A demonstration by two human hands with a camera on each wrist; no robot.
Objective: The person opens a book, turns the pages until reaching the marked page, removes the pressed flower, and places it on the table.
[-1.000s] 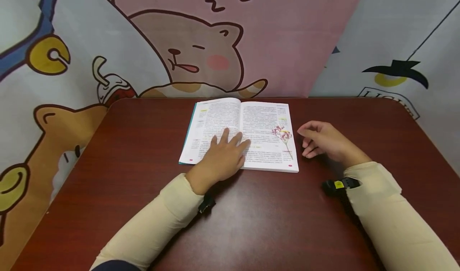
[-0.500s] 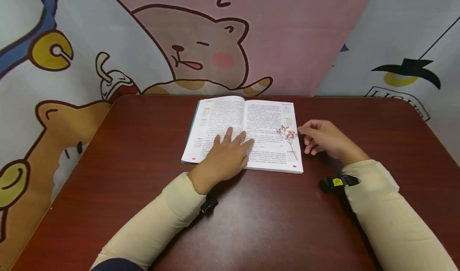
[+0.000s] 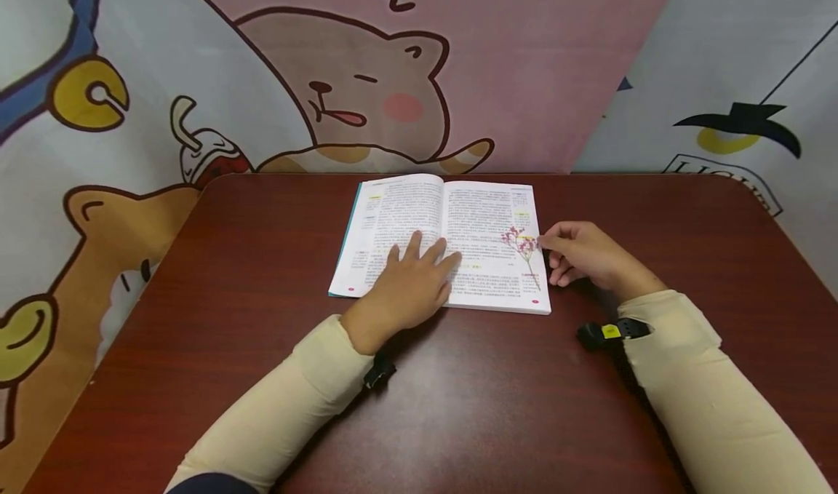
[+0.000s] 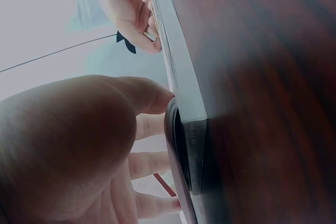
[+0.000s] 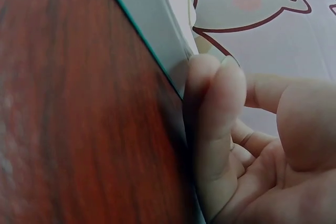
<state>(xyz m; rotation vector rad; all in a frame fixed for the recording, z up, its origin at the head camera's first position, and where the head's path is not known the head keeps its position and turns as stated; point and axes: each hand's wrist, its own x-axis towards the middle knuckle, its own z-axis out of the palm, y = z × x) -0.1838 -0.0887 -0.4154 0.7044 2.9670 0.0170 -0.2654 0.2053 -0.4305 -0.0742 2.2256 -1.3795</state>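
Book (image 3: 445, 239): lies open, face up, on the far middle of the table (image 3: 458, 407), just before the cartoon backdrop (image 3: 366, 86). A dried pink sprig (image 3: 521, 250) rests on its right page, near the outer edge. My left hand (image 3: 409, 283) lies flat on the lower part of the left page beside the gutter, fingers straight and spread, pressing the paper down. My right hand (image 3: 583, 255) sits at the book's right edge, fingers loosely curled; its fingertips touch the page block beside the sprig, gripping nothing. My cream sleeves (image 3: 288, 407) cross the near tabletop, a black wrist strap (image 3: 612, 332) on each. Nothing lies between my right hand and the sprig.
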